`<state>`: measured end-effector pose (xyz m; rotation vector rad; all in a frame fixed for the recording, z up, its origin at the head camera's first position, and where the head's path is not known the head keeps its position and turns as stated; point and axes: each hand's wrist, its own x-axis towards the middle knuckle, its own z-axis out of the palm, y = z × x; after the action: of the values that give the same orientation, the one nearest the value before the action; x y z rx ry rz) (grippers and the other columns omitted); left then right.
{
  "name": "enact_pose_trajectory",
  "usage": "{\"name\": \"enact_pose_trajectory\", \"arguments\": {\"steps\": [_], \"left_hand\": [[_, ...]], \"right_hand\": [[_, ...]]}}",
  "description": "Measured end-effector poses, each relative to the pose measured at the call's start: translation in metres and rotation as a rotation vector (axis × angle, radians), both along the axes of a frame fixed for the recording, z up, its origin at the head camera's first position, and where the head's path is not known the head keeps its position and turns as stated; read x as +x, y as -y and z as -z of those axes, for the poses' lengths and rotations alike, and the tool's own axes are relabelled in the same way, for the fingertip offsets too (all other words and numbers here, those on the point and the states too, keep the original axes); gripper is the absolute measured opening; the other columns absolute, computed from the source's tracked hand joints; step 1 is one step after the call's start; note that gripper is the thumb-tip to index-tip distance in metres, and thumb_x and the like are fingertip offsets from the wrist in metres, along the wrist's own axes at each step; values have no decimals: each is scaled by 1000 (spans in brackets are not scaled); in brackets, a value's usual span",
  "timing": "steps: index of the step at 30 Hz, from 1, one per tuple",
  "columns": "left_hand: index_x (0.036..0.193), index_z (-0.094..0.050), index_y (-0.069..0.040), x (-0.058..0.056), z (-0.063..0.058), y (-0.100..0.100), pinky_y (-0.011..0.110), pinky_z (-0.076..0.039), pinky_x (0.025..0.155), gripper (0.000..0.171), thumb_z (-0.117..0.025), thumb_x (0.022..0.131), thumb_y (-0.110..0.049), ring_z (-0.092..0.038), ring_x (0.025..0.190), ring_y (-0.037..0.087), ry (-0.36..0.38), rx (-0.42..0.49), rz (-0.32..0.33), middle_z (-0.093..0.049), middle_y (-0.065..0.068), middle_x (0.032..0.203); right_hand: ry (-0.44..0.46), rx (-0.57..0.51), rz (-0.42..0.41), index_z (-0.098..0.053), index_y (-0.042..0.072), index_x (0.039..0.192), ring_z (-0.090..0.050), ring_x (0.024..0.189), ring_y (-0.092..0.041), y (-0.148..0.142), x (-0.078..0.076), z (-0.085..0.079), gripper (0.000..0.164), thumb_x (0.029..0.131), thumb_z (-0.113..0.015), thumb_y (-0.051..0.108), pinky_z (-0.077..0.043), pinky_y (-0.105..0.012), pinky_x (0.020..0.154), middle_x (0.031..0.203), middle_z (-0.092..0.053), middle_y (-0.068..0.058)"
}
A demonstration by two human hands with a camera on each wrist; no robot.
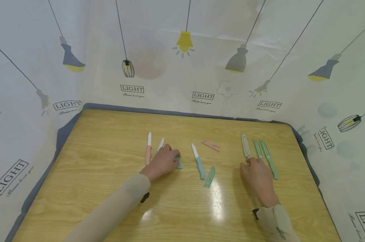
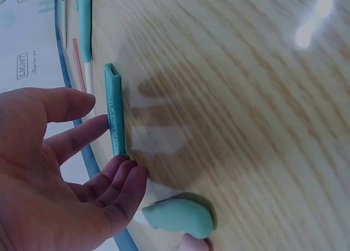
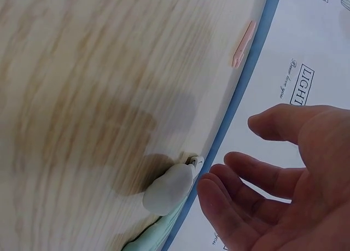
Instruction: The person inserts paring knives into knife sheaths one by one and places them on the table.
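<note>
My left hand (image 1: pixel 164 159) is at a blue blade sheath (image 2: pixel 114 111) on the table, fingertips right at its side and lower end, thumb apart from it. Beside that hand lies a knife with a white blade (image 1: pixel 160 144); its green handle (image 2: pixel 183 215) shows in the left wrist view. A pink-handled knife (image 1: pixel 148 154) lies just left of it. My right hand (image 1: pixel 257 176) hovers with loosely bent fingers near a white knife (image 1: pixel 245 144), whose handle (image 3: pixel 169 191) shows below the fingertips in the right wrist view. Two green knives, one (image 1: pixel 270 161) longer in view, lie beside it.
Between the hands lie a blue-handled knife (image 1: pixel 199 167), a pink sheath (image 1: pixel 210 146) and a green sheath (image 1: pixel 210 177). The wooden table (image 1: pixel 110 141) has a dark blue edge along the back, against a wall cover (image 1: pixel 170 90) printed with lamps.
</note>
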<state>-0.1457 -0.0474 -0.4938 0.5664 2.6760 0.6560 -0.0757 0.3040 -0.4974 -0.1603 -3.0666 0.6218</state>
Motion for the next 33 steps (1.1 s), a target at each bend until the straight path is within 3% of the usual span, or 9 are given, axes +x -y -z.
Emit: {"name": "enact_pose_trajectory", "arguments": {"steps": [3, 8, 13, 21, 27, 33], "left_hand": [[134, -66, -10, -1, 3, 0, 40, -52, 83, 33, -62, 104, -22, -52, 95, 28, -40, -17, -5, -55, 18, 118], [136, -53, 3, -1, 9, -10, 39, -56, 82, 56, -66, 102, -40, -56, 93, 28, -87, -58, -80, -55, 19, 113], [132, -50, 13, -2, 8, -20, 42, -59, 85, 67, -71, 98, -41, -61, 101, 33, -56, -86, -142, -57, 23, 112], [117, -57, 14, -5, 7, -18, 42, -56, 81, 42, -73, 98, -20, -58, 91, 29, -58, -117, -92, -59, 19, 98], [105, -61, 10, -5, 7, -13, 35, -54, 69, 16, -62, 102, -5, -54, 80, 24, -89, -97, -42, -57, 14, 88], [99, -63, 8, -6, 10, -13, 35, -54, 65, 16, -53, 106, -2, -54, 76, 23, -114, -87, -24, -57, 13, 84]], "right_hand": [[-5, 1, -1, -65, -13, 120, -54, 68, -26, 0, -1, 1, 43, 103, -54, 25, -46, -33, 48, 102, -64, -28], [-10, 3, -1, -64, -13, 120, -52, 67, -25, 1, -1, 0, 42, 103, -54, 24, -44, -32, 48, 100, -64, -26], [-8, 7, 5, -65, -13, 120, -53, 68, -25, 1, -1, 0, 41, 102, -56, 24, -45, -33, 49, 99, -64, -25], [-11, 6, 6, -63, -13, 124, -51, 65, -24, 2, -1, 0, 43, 102, -56, 23, -42, -31, 46, 96, -64, -24], [-3, -11, 6, -60, -14, 127, -51, 66, -25, 4, -3, 0, 45, 102, -54, 23, -42, -31, 47, 98, -63, -25], [-1, -18, 7, -59, -15, 127, -49, 64, -24, 6, -2, 0, 45, 102, -56, 23, -41, -31, 46, 89, -59, -19]]}}
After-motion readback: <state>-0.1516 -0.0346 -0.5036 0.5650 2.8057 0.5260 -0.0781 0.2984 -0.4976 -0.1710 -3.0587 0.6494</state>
